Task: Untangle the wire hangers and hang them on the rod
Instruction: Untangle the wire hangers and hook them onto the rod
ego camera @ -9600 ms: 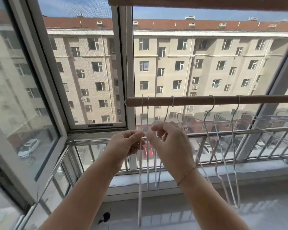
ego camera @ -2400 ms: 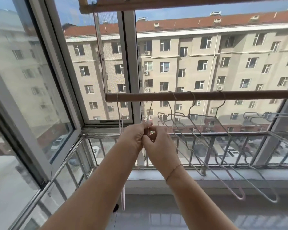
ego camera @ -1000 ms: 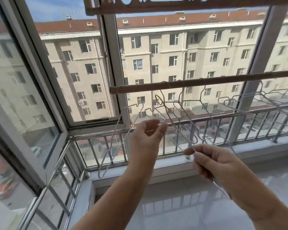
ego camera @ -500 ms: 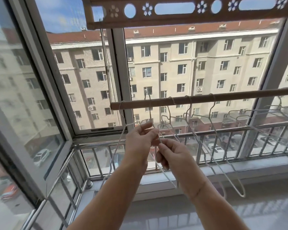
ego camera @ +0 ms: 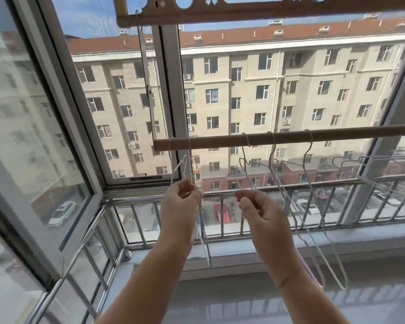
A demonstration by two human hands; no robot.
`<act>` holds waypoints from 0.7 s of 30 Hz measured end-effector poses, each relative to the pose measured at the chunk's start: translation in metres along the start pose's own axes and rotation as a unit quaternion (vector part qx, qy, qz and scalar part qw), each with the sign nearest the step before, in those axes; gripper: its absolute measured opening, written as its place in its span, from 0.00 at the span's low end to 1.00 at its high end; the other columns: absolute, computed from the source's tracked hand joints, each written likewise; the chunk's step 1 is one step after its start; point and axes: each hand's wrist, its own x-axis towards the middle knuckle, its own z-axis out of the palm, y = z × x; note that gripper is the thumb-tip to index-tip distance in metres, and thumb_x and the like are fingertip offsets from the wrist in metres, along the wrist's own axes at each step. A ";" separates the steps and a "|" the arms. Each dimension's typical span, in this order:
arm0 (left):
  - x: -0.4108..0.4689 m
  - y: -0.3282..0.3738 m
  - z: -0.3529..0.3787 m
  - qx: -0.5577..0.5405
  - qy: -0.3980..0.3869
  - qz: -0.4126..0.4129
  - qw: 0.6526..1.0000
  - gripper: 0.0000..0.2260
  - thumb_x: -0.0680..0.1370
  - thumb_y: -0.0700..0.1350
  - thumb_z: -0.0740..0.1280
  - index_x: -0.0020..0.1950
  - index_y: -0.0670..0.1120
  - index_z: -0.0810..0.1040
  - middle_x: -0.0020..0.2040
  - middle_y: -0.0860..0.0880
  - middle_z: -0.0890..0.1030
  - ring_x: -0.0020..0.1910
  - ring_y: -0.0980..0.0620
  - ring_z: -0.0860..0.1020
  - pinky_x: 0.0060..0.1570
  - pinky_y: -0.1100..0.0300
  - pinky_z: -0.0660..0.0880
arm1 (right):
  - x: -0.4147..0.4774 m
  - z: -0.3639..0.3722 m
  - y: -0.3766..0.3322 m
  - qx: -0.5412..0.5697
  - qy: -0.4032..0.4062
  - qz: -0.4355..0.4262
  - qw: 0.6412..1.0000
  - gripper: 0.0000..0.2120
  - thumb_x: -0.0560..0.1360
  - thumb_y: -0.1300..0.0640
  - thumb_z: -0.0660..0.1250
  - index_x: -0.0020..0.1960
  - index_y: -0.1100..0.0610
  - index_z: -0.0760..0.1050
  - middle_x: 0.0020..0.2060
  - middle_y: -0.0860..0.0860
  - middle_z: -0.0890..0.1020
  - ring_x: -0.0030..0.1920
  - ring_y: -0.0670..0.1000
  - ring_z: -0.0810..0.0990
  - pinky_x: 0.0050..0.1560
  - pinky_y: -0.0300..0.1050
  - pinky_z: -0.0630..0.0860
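Below the rod [ego camera: 290,137], near its left end, a hanger [ego camera: 202,230] is pinched by the left grip [ego camera: 181,204]. The right grip [ego camera: 260,213] is curled beneath the rod. Whether it holds any wire cannot be told.

Left hand [ego camera: 180,206] seemingly pinches a hanger [ego camera: 205,244] on the rod [ego camera: 337,135].

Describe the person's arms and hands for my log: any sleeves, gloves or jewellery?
Both forearms are bare, with no sleeves in view. The left hand and the right hand are ungloved. A thin chain bracelet circles the right wrist. No watch shows.
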 end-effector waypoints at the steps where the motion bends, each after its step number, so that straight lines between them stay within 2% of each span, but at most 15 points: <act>1: -0.004 0.001 0.001 0.028 0.009 0.033 0.999 0.16 0.75 0.38 0.68 0.62 0.45 0.73 0.52 0.51 0.78 0.51 0.55 0.76 0.48 0.65 0.70 | 0.002 -0.006 0.001 0.008 0.036 -0.010 0.999 0.08 0.76 0.61 0.63 0.49 0.52 0.79 0.37 0.46 0.80 0.30 0.38 0.74 0.30 0.28 0.68; 3: -0.015 0.004 0.005 0.079 0.027 0.118 0.989 0.18 0.75 0.40 0.68 0.63 0.48 0.72 0.53 0.53 0.76 0.54 0.58 0.75 0.49 0.66 0.69 | 0.005 -0.014 0.003 -0.006 0.084 -0.028 0.996 0.08 0.75 0.62 0.64 0.49 0.53 0.79 0.43 0.48 0.79 0.36 0.39 0.76 0.34 0.28 0.71; 5: -0.025 0.007 0.012 0.119 0.018 0.197 0.973 0.16 0.75 0.41 0.68 0.62 0.50 0.73 0.54 0.54 0.77 0.54 0.59 0.75 0.50 0.68 0.70 | 0.009 -0.018 0.006 -0.057 0.087 -0.022 0.994 0.08 0.75 0.62 0.64 0.51 0.54 0.78 0.49 0.48 0.76 0.48 0.45 0.78 0.48 0.35 0.75; 7: -0.030 0.009 0.022 0.125 -0.037 0.199 0.971 0.14 0.75 0.43 0.68 0.60 0.50 0.75 0.53 0.54 0.79 0.52 0.60 0.77 0.49 0.68 0.73 | 0.011 -0.018 0.011 -0.105 0.051 0.011 0.993 0.12 0.74 0.61 0.65 0.57 0.55 0.75 0.52 0.49 0.74 0.53 0.48 0.75 0.55 0.39 0.72; 9: -0.028 0.007 0.034 0.107 -0.100 0.132 0.980 0.13 0.76 0.44 0.68 0.60 0.48 0.76 0.52 0.53 0.80 0.51 0.59 0.78 0.48 0.69 0.73 | 0.012 -0.016 0.019 -0.130 0.012 0.042 0.990 0.17 0.74 0.59 0.66 0.62 0.55 0.71 0.51 0.49 0.75 0.52 0.46 0.75 0.51 0.34 0.70; 11: -0.023 0.003 0.045 0.111 -0.126 0.072 0.983 0.11 0.76 0.44 0.67 0.58 0.48 0.76 0.51 0.53 0.80 0.50 0.59 0.77 0.45 0.70 0.71 | 0.012 -0.014 0.026 -0.141 -0.009 0.064 0.988 0.18 0.73 0.59 0.66 0.63 0.55 0.69 0.47 0.48 0.77 0.47 0.44 0.76 0.44 0.31 0.70; 14: -0.012 -0.007 0.055 0.108 -0.129 0.018 0.986 0.02 0.77 0.42 0.66 0.48 0.48 0.77 0.47 0.49 0.80 0.47 0.54 0.76 0.43 0.66 0.72 | 0.015 -0.009 0.033 -0.141 -0.019 0.089 0.986 0.16 0.73 0.58 0.66 0.60 0.56 0.70 0.40 0.47 0.78 0.41 0.42 0.77 0.39 0.33 0.70; 17: -0.004 -0.015 0.061 0.096 -0.113 -0.024 0.989 0.05 0.77 0.39 0.66 0.52 0.42 0.78 0.46 0.45 0.80 0.45 0.50 0.77 0.46 0.59 0.75 | 0.017 -0.003 0.037 -0.122 -0.035 0.115 0.985 0.11 0.75 0.57 0.65 0.56 0.56 0.74 0.38 0.47 0.80 0.40 0.46 0.78 0.39 0.37 0.71; 19: -0.001 -0.017 0.063 0.079 -0.099 -0.034 0.991 0.06 0.76 0.36 0.67 0.52 0.39 0.79 0.46 0.42 0.81 0.42 0.49 0.78 0.41 0.60 0.77 | 0.018 0.000 0.038 -0.096 -0.030 0.105 0.989 0.07 0.75 0.58 0.64 0.52 0.56 0.77 0.37 0.50 0.81 0.37 0.47 0.79 0.37 0.37 0.71; 21: 0.002 -0.017 0.065 0.063 -0.095 -0.035 0.993 0.04 0.75 0.35 0.67 0.48 0.41 0.80 0.42 0.44 0.82 0.39 0.51 0.79 0.33 0.66 0.75 | 0.021 0.003 0.033 -0.085 -0.014 0.085 0.993 0.06 0.75 0.60 0.62 0.48 0.55 0.78 0.34 0.48 0.81 0.35 0.46 0.78 0.33 0.32 0.71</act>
